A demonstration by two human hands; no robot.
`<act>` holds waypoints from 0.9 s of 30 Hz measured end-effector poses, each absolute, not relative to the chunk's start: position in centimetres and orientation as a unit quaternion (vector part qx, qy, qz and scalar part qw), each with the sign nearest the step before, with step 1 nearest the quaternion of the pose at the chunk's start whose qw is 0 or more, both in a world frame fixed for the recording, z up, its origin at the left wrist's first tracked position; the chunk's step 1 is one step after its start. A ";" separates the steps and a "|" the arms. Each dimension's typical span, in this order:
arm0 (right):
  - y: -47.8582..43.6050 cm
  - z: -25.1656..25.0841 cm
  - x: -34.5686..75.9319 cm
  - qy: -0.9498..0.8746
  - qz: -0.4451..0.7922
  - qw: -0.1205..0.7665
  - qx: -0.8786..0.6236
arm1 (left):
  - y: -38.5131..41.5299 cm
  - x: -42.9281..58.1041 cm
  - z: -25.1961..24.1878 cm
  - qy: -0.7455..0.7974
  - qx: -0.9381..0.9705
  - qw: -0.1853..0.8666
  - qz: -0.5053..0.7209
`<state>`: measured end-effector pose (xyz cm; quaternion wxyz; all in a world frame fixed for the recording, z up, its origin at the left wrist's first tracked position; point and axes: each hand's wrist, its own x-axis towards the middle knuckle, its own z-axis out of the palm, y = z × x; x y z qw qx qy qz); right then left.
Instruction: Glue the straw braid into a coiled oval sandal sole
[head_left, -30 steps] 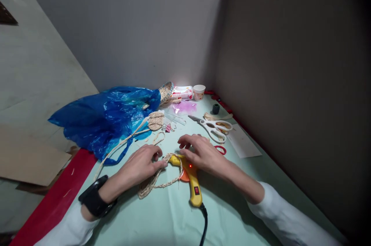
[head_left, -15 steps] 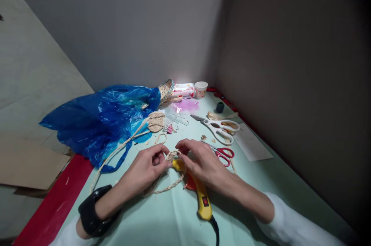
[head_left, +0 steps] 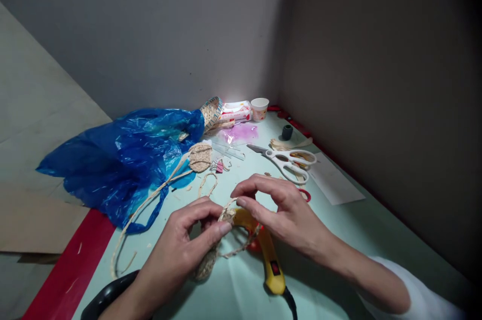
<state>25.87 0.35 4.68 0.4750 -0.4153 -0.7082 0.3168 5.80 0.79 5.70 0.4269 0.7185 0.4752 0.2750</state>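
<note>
My left hand (head_left: 194,237) pinches a braided straw cord (head_left: 236,250) between thumb and fingers, with a coiled woven part (head_left: 206,265) hanging below the palm. The cord's upper end is pinched by the thumb and index finger of my right hand (head_left: 280,212). From there the braid loops down between both hands. Under them a yellow glue gun (head_left: 273,259) with a red switch and black cable lies on the table, its front partly hidden by the cord and my fingers. Red-handled scissors (head_left: 306,195) are mostly covered by my right hand.
A blue plastic bag (head_left: 131,159) spreads over the left side, with a round woven straw piece (head_left: 200,157) beside it. White-handled scissors (head_left: 288,162) and white paper (head_left: 335,179) lie to the right. A paper cup (head_left: 259,110) and dark thread spool (head_left: 287,132) stand farther back.
Both hands have come closer, and the right has shifted right, covering more of the red scissors. The braid has lifted and tilted, and the coiled part under my left hand shows more.
</note>
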 end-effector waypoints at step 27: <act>-0.1 3.8 26.1 -0.713 0.310 0.482 -0.405 | 0.1 6.6 5.8 0.544 0.718 0.345 0.264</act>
